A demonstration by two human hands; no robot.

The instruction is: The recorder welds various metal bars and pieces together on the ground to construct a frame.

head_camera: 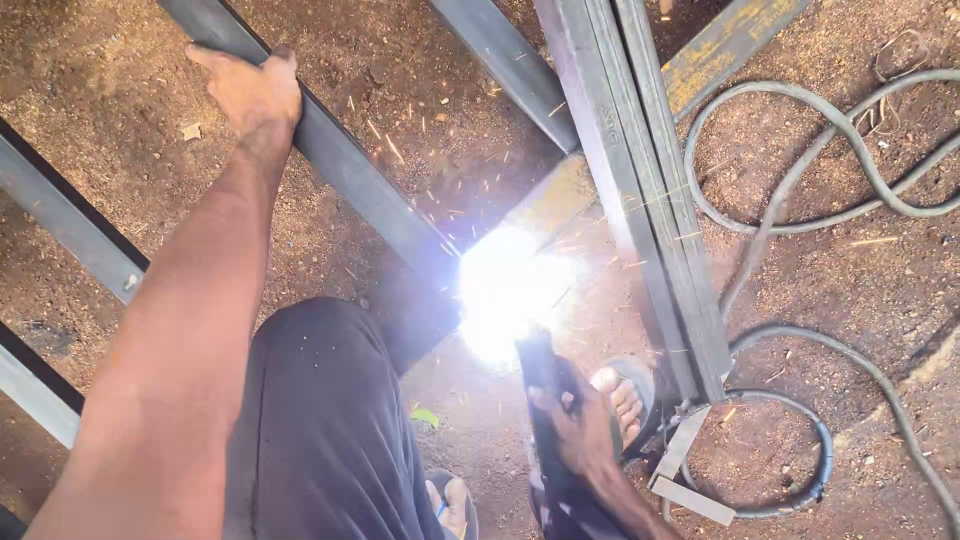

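Mid-weld: left hand (252,90) gripping steel bar (350,170) on dirt, right hand (578,430) clenched on holder (545,385), arc (510,285) burning at joint. Bead extent hidden by glare, probably unfinished.

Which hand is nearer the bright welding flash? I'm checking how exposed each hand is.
The right. The right hand grips a dark welding holder just below the welding flash. The left hand rests on a grey steel bar, far up and left of it.

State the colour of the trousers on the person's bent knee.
Black trousers, best seen in the head view.
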